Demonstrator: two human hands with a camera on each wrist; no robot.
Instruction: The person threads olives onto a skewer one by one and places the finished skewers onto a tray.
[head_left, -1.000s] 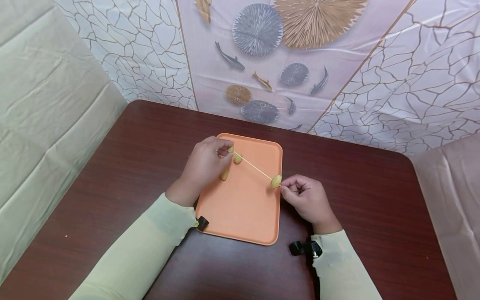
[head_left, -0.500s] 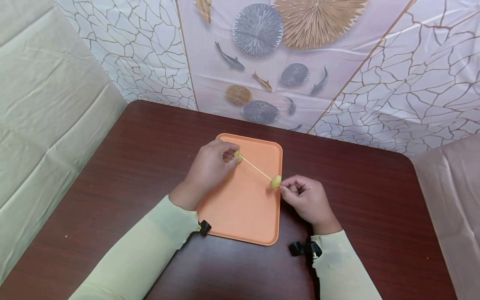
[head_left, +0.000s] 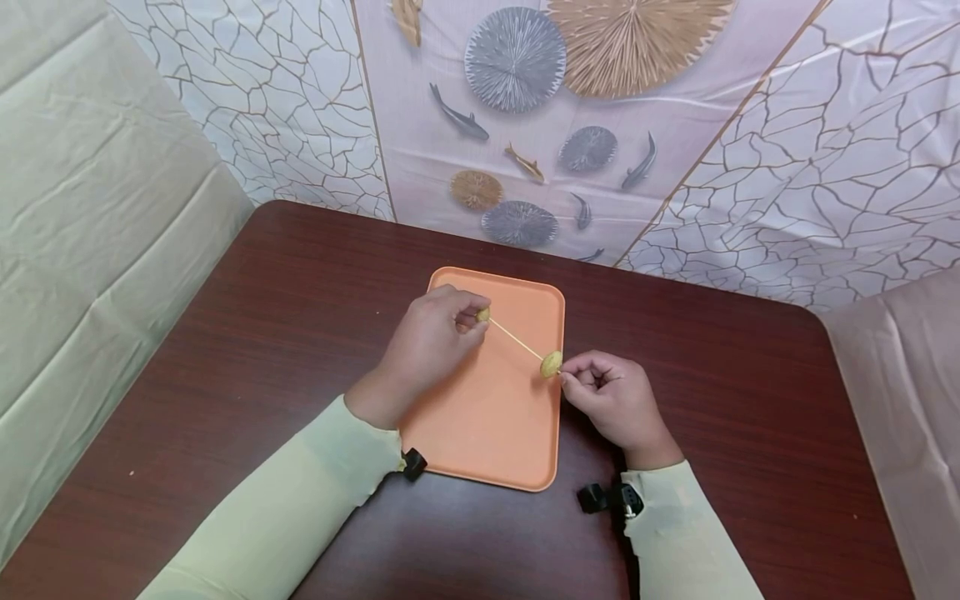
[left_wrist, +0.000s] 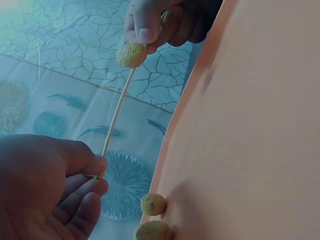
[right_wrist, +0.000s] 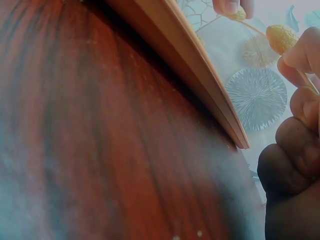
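A thin wooden skewer (head_left: 517, 337) slants between the two hands above an orange tray (head_left: 487, 442). Near its right end sits a wrinkled yellowish oval piece (head_left: 551, 364), perhaps a small potato. My right hand (head_left: 611, 396) pinches the skewer end just beyond that piece. With thumb and fingertips, my left hand (head_left: 435, 342) grips a second yellowish piece (head_left: 483, 314), which the skewer passes through; fingers hide most of it in the left wrist view. Two loose pieces, one round (left_wrist: 153, 204) and one lower down (left_wrist: 153, 231), lie by the tray rim, hidden in the head view.
A dark reddish-brown wooden table (head_left: 735, 417) bears the tray. Behind it hangs a patterned backdrop (head_left: 517, 150), with pale cloth (head_left: 97, 250) at the left side. A black wrist camera (head_left: 592, 497) sits at the right sleeve, and another (head_left: 414, 464) at the left.
My left hand has moved right and slightly toward me, bringing its piece farther along the skewer toward the other one. The right hand stays put. Loose pieces on the tray became covered.
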